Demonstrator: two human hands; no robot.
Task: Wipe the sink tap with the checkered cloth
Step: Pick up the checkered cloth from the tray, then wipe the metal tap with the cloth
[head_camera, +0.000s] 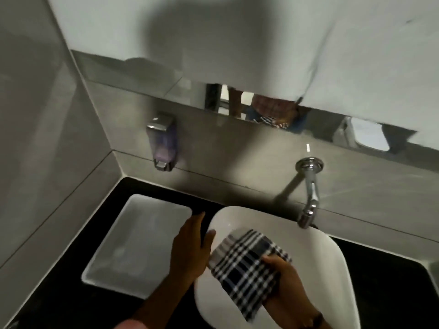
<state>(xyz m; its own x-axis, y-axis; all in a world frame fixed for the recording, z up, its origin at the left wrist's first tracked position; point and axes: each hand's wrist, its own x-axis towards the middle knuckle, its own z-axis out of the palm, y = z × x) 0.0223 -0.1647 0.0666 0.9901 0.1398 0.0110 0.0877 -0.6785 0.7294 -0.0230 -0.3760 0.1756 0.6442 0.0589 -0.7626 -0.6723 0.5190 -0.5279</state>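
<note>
A chrome sink tap [310, 191] sticks out of the grey tiled wall and curves down over the back rim of the white basin [332, 276]. Over the basin's left half, my right hand [283, 279] holds the black-and-white checkered cloth [247, 264], folded flat. The cloth is well below and left of the tap, not touching it. My left hand [192, 248] rests on the basin's left rim, fingers spread, holding nothing.
A white rectangular tray [133, 243] lies on the black counter [380, 257] left of the basin. A soap dispenser [162, 141] hangs on the wall at upper left. A mirror strip [261, 108] runs above the tap. Walls close in at left and back.
</note>
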